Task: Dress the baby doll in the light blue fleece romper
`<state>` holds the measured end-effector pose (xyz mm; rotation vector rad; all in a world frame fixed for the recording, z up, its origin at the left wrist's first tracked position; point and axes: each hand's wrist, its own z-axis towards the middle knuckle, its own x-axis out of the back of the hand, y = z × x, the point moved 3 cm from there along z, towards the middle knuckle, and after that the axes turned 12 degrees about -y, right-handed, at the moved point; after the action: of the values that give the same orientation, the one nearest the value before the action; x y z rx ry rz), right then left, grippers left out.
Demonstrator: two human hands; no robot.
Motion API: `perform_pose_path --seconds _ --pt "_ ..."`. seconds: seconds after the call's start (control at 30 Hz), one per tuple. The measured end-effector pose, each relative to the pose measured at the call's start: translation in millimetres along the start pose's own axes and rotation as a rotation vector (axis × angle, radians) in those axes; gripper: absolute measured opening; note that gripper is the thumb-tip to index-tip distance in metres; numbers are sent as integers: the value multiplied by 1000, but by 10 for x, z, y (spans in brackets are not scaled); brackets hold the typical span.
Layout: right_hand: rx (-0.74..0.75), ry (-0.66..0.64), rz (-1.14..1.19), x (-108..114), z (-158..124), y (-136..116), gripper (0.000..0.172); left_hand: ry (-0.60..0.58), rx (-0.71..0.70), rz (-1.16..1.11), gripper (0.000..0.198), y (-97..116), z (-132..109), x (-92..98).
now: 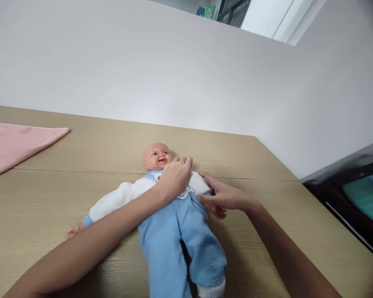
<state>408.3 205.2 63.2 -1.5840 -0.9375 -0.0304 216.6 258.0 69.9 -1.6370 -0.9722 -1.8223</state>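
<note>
A baby doll (174, 231) lies on its back on the wooden table (49, 198), head toward the wall. It wears a fleecy blue and white outfit, with white sleeves and blue legs. My left hand (177, 176) reaches across the doll's chest, its fingers curled on the outfit at the shoulder beside the chin. Around the doll's sleeve (201, 183) at the right of the picture, my right hand (225, 194) has its thumb and fingers closed. The doll's small hand (218, 212) pokes out below my right hand. Its other arm stretches out to the left, partly behind my left forearm.
A pink cloth (18, 142) lies flat at the table's left. A pale wall (161, 70) rises behind the table, with an opening at the top showing shelves. Beyond the table's right edge is a dark thing with a green cloth (365, 198) on it.
</note>
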Motion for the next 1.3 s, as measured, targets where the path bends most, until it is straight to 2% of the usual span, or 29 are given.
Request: perform_pose_path --seconds 0.07,0.13,0.27,0.4,0.5,0.63,0.73,0.83,0.97,1.03,1.17,1.3 --pt "-50 -51 -323 151 -206 -109 72 12 15 57 29 -14 -16 49" --pt "-55 -51 -518 303 -326 -184 62 24 21 98 30 -25 -31 87" --pt "-26 -21 -613 442 -386 -191 60 33 8 139 27 -40 -35 92" --pt "27 34 -521 434 -411 -57 61 43 -15 160 24 -61 -10 30" --pt "28 130 -381 430 -448 128 59 79 -53 160 21 -66 0 -6" --pt "6 280 -28 388 -462 492 77 181 -143 75 16 -53 -8 -2" --pt "23 457 266 307 -420 797 78 193 -162 8 16 -54 -6 0" --pt "54 561 404 150 -331 1024 80 189 -164 -33 16 -62 0 -10" --pt "94 567 409 -83 -222 1122 91 177 -182 -49 18 -70 10 -39" --pt "136 590 340 -131 -220 1111 90 176 -196 -50 19 -74 17 -51" --pt "171 619 218 -61 -311 1124 73 152 -215 -42 20 -84 30 -77" --pt "176 641 142 87 -430 1191 63 59 -228 -33 25 -65 25 -123"
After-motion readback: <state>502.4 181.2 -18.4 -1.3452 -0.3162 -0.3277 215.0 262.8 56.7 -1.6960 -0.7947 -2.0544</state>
